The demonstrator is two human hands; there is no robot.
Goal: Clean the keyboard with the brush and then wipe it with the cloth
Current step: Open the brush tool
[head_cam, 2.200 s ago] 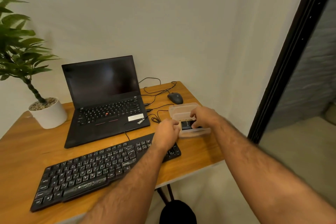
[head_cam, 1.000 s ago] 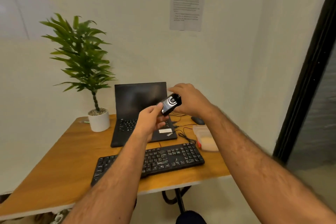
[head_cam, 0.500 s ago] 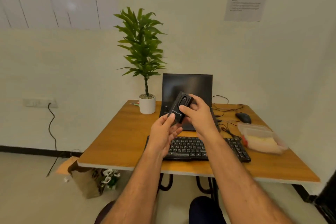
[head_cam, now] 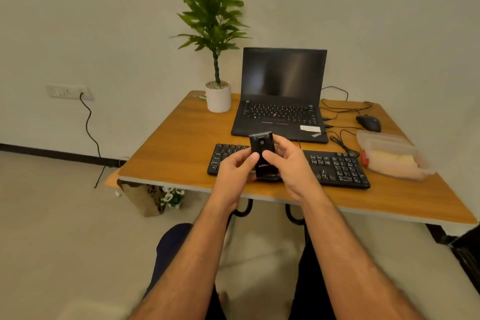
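Both hands' grip (head_cam: 259, 161), black brush case (head_cam: 262, 154), lettering unreadable

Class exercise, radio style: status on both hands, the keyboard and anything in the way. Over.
Left hand and right hand both grip black brush case. Keyboard untouched on table. Nothing blocking. Over.

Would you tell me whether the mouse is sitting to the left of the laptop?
No, the mouse lies on the table to the right of the laptop, near its cables.
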